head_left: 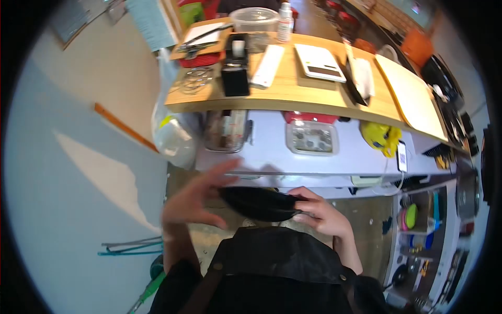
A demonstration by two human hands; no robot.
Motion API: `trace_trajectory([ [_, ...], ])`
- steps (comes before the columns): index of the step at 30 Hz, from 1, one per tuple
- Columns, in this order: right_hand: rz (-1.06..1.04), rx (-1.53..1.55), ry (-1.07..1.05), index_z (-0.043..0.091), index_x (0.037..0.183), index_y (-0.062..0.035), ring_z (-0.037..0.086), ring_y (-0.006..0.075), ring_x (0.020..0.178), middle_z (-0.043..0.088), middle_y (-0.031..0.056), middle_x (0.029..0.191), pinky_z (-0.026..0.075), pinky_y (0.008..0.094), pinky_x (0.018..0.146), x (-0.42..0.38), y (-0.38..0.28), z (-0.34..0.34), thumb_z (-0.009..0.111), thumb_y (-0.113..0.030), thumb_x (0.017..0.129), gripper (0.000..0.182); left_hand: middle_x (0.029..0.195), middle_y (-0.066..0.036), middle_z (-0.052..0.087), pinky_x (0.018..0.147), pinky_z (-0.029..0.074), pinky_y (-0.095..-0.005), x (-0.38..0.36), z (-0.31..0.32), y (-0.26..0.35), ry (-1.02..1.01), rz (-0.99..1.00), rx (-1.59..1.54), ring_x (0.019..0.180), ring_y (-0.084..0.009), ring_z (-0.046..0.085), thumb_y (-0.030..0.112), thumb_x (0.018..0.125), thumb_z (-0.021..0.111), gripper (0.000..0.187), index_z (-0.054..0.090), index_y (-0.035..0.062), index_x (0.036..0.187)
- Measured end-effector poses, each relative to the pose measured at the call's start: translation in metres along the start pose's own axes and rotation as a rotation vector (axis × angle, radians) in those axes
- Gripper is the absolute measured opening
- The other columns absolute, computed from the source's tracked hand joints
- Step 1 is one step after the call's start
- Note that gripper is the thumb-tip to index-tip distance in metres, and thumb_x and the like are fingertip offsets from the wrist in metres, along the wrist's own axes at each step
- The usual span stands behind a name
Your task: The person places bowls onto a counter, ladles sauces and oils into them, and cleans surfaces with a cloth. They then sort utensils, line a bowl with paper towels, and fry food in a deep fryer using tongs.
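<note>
A dark, curved object (256, 203), black and wider than it is tall, is held level in front of my waist; its exact kind cannot be made out. My right hand (325, 215) pinches its right end between thumb and fingers. At the other end, my left hand (192, 201) is blurred, with fingers and thumb spread apart around the object's left tip and not closed on it. Just below hangs the black apron (282, 254) I am wearing.
A wooden shelf (198, 104) carries a white scale (320, 62), a black box (235, 73), a spray bottle (284, 23) and a round tub (254, 20). Beneath it, a white counter (266, 152) holds a clear container (312, 137), a yellow bag (379, 137) and a phone (402, 157).
</note>
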State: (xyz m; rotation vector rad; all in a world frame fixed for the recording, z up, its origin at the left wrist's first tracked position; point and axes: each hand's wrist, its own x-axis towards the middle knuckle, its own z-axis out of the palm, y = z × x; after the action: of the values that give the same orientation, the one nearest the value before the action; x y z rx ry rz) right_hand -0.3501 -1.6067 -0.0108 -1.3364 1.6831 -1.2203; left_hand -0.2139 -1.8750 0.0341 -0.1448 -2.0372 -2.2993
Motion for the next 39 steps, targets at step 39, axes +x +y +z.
trace_trajectory([
  [39, 0.73, 0.275, 1.374, 0.057, 0.107, -0.0026, 0.058, 0.0156, 0.082, 0.064, 0.0088, 0.09, 0.046, 0.0278, 0.074, -0.661, 0.234, -0.043, 0.05, -0.005, 0.087, 0.022, 0.117, -0.01, 0.054, 0.087, 0.041, -0.0347, 0.112, 0.402, -0.523, -0.654, -0.656, 0.877, 0.097, -0.0267, 0.055, 0.027, 0.09, 0.047, 0.037, 0.05, 0.0032, 0.119],
])
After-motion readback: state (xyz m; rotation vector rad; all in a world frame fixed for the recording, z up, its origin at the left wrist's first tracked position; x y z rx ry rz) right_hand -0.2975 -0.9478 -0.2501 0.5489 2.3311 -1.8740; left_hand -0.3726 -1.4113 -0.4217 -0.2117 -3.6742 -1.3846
